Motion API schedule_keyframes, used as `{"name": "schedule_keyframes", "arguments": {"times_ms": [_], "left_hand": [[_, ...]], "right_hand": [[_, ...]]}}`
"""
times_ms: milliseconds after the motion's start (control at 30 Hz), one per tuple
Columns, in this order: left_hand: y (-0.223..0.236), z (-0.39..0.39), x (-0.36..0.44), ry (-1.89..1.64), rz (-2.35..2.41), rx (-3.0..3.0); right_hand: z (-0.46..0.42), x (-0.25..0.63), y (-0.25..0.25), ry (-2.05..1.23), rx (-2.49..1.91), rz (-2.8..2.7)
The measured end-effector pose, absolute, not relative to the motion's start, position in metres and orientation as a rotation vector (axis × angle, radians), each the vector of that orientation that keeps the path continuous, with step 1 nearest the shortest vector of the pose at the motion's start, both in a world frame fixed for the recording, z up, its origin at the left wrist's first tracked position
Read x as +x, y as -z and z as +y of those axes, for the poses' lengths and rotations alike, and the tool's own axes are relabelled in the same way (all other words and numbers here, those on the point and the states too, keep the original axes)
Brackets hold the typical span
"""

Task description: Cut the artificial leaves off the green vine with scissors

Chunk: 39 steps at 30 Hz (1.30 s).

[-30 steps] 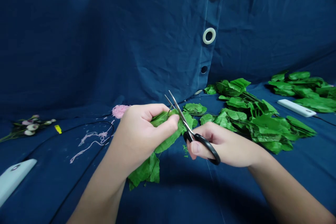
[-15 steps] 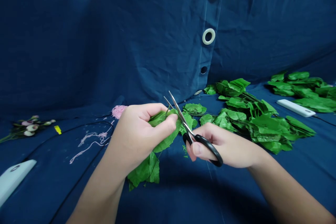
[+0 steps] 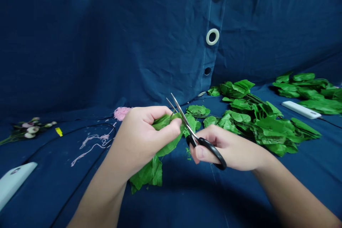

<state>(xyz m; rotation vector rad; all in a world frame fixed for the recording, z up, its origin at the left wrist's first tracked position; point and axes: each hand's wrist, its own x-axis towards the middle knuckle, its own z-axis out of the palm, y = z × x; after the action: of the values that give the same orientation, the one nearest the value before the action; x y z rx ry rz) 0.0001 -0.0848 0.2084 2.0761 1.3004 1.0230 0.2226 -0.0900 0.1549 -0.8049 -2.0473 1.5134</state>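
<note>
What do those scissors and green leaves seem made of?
The scissors have shiny, silvery blades, probably steel, and glossy black handles, likely plastic. The leaves look artificial, perhaps fabric or paper: uniformly bright green, crisply creased, on thin wire-like stems.

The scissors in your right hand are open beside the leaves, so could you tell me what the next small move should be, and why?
I would probably ease the left hand back a little before the scissors close: their open blades sit right beside its fingers, at the leaves it grips.
</note>
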Motion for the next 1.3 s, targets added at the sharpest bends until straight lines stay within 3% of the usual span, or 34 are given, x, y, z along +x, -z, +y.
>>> {"name": "schedule_keyframes", "arguments": {"times_ms": [1300], "left_hand": [[-0.2062,-0.0815,-0.0044,-0.978,1.203,2.063]], "right_hand": [[-0.0898,0.2214,-0.1514,-1.535,-0.759,-2.018]]}}
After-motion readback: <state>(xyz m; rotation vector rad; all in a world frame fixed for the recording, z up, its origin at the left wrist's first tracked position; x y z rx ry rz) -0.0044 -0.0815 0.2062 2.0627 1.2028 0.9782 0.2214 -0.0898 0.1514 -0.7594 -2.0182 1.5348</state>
